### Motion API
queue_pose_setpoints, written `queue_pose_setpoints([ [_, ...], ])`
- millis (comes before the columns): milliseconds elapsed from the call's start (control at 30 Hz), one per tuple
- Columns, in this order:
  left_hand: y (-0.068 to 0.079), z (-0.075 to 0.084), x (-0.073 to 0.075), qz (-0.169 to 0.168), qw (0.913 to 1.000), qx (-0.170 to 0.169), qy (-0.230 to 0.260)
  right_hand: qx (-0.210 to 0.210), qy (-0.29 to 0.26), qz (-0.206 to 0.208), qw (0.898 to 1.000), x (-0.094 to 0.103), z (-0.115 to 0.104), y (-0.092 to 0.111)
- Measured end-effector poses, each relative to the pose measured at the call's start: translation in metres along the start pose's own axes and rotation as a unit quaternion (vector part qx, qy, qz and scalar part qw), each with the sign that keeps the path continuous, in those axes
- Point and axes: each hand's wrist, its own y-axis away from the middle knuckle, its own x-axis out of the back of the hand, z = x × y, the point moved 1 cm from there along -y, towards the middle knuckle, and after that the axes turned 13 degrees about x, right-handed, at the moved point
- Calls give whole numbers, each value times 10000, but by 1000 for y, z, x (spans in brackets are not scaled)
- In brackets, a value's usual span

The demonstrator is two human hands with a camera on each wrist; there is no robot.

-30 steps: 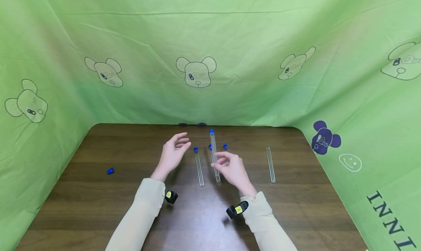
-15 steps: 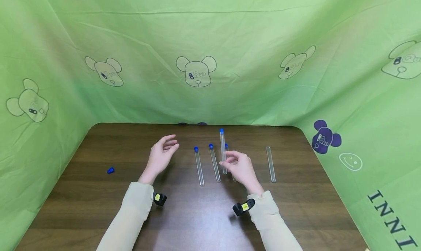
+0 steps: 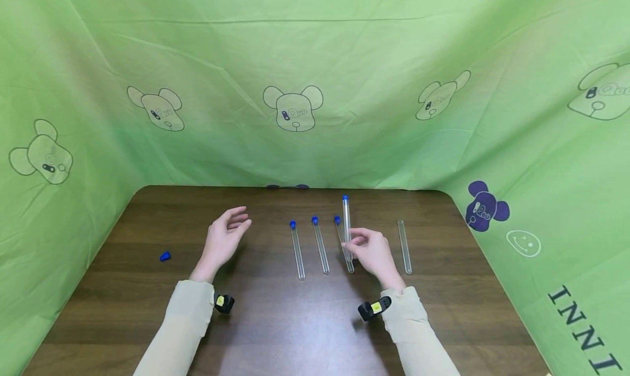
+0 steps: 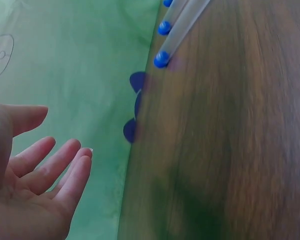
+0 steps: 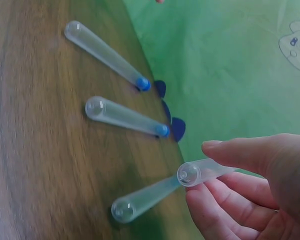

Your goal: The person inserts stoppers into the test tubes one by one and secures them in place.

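My right hand (image 3: pixel 371 254) pinches a clear test tube (image 3: pixel 346 217) with a blue cap between thumb and fingers. In the right wrist view the held tube's rounded bottom (image 5: pixel 189 174) points toward the camera. Overlapped by it in the head view lies a capped tube (image 3: pixel 339 231). Two more capped test tubes, a middle one (image 3: pixel 321 247) and a left one (image 3: pixel 297 253), lie side by side on the table. My left hand (image 3: pixel 223 239) hovers over the left half, fingers relaxed, holding nothing; the left wrist view shows its bare palm (image 4: pixel 35 210).
An uncapped test tube (image 3: pixel 405 248) lies right of my right hand. Far left on the wooden table (image 3: pixel 275 321) is a loose blue cap (image 3: pixel 165 256). A green printed cloth (image 3: pixel 295 157) hangs along the back and both sides.
My right hand has carried the capped test tube to the right, past the middle tube to the rightmost capped one. My left hand has drawn away leftward, still holding nothing.
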Motion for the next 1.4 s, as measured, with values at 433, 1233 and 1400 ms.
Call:
queue_pose_setpoints([
  [433, 6, -17, 30, 249, 9992, 67, -316, -255, 412, -156, 9987, 10, 18, 3],
  [1233, 19, -57, 104, 628, 9802, 514, -1808, -377, 1220, -377, 9911, 21, 27, 10],
  [1400, 23, -65, 115, 626, 9742, 642, -2071, -431, 1260, -404, 9903, 21, 27, 10],
])
